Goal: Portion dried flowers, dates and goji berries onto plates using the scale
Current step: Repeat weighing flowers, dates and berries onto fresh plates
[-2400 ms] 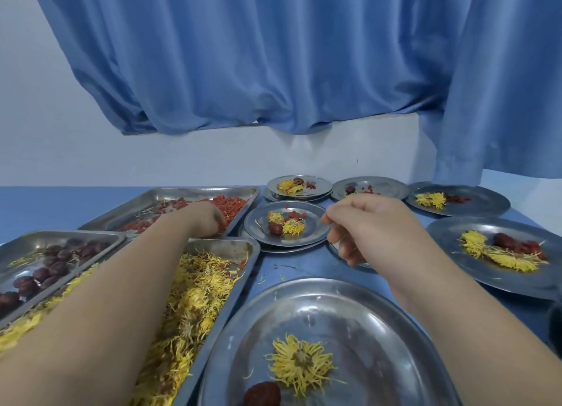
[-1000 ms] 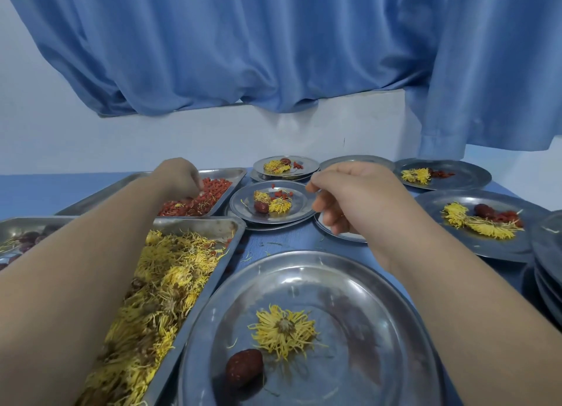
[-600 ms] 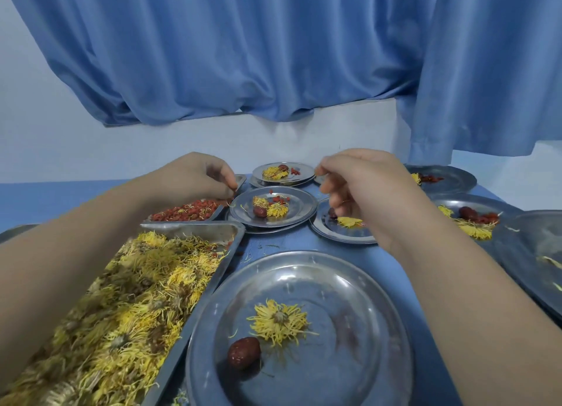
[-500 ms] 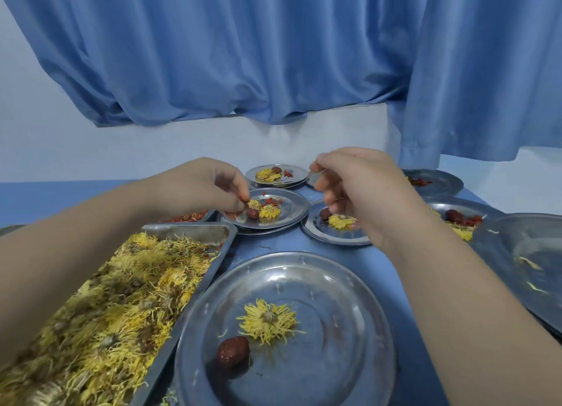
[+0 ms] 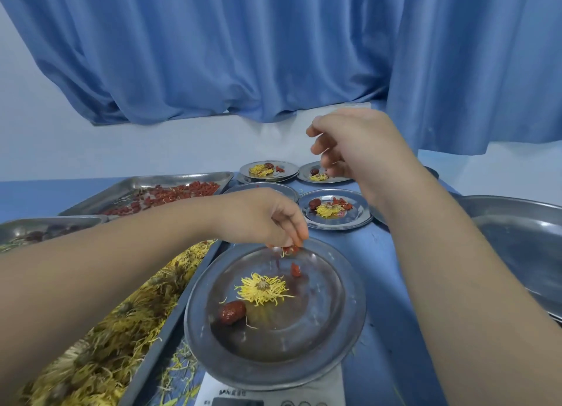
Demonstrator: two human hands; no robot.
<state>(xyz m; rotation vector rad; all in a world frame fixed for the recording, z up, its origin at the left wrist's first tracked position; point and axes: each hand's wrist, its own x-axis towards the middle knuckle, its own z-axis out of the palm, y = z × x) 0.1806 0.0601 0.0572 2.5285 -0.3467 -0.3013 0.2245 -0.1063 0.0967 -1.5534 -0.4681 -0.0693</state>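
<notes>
At left, by the flower tray, the left hand is pinching goji berries over the far rim of the plate on the scale, where a flower, a date and one berry are lying; further right, the right hand is hovering, fingers curled, its grasp impossible to tell. Berries dropping so near the rim could be bouncing off, or overshooting the weight. Scale print is showing too blurred to read.

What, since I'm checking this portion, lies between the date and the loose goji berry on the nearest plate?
The dried yellow flower lies between the date and the goji berry, in the head view.
</notes>
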